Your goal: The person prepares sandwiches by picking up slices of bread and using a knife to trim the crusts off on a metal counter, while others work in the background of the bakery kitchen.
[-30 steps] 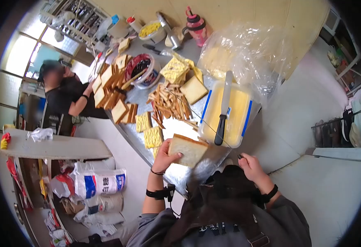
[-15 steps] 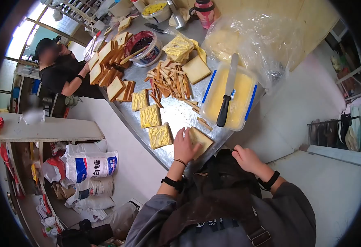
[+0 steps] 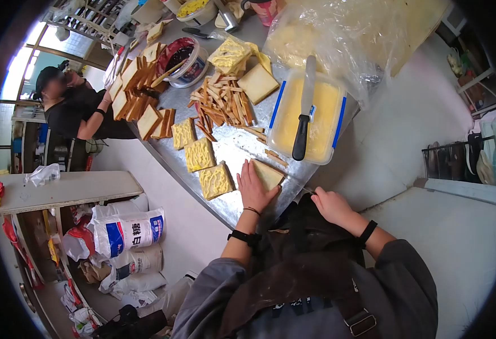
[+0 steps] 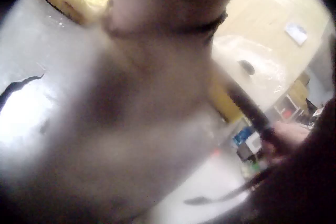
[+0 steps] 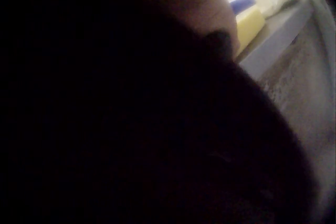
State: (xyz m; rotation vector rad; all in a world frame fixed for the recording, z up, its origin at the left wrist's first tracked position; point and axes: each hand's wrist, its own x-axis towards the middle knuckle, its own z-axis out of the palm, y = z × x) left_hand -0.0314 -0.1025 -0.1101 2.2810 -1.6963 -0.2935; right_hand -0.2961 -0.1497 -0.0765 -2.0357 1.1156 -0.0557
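My left hand (image 3: 252, 189) lies with straight fingers on a plain bread slice (image 3: 269, 174) near the table's front edge. To the right, my right hand (image 3: 334, 207) grips a knife by its handle. Its thin blade (image 3: 300, 185) points left toward the slice; the handle is mostly hidden in the fist. Left of my left hand sit bread slices with yellow cream, the nearest a cream-topped slice (image 3: 216, 181). The left wrist view is blurred by the forearm, and dark cloth fills most of the right wrist view.
A tub of yellow spread (image 3: 321, 155) carries a black-handled spreading knife (image 3: 301, 135). Cut crusts (image 3: 223, 104), bread stacks (image 3: 132, 85) and a jam tub (image 3: 194, 70) lie beyond, near a plastic bag (image 3: 367, 34). Another person (image 3: 70, 110) stands at the far left.
My left hand has set the bread slice down on the table and now lies flat on it. The right hand with the knife has moved slightly closer to the slice.
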